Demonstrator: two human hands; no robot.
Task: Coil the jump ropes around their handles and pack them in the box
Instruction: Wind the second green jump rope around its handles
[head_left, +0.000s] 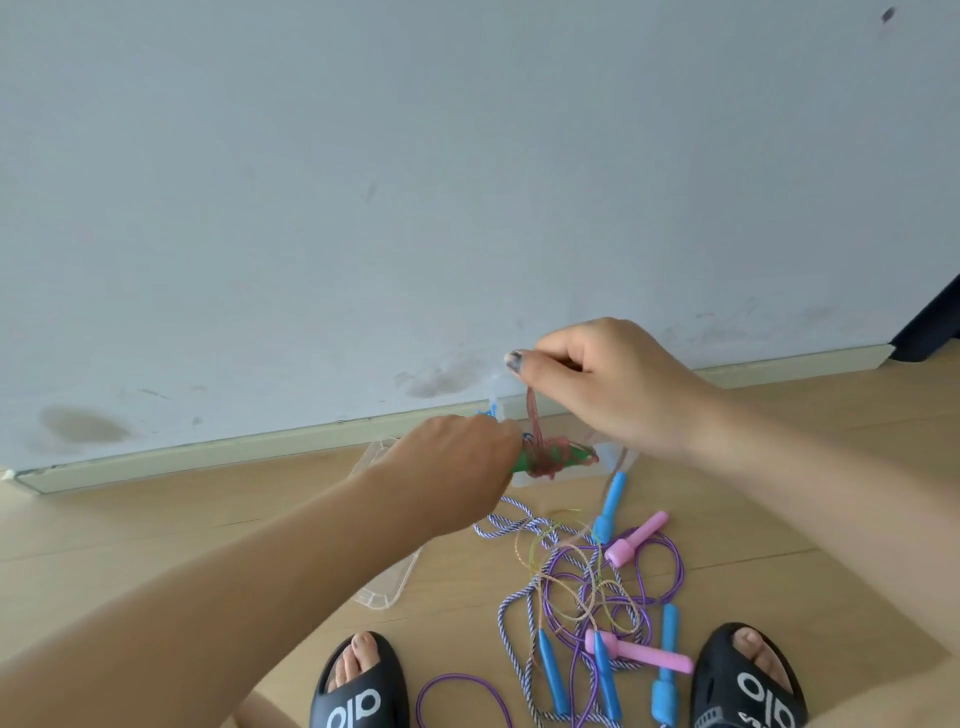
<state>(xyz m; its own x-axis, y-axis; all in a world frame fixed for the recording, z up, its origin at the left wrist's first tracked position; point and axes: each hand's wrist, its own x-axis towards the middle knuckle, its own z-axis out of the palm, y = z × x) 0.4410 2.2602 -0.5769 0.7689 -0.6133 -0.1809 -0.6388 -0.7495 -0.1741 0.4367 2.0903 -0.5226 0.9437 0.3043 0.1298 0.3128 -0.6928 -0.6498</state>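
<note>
Head cam: left hand (457, 457) fisted round green handle (563, 457), held over the clear box (384, 592) by the wall. Right hand (608, 379) pinches reddish rope (534, 415), pulling it up taut. Risk imo: slack lets wraps slide off the handle end; trailing rope could snag the floor tangle (587, 577).

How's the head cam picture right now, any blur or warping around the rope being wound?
Head view: reddish rope smeared by motion blur between right hand and green handle; the baseboard bows from wide-angle distortion; lighting soft and even, no glare.
</note>
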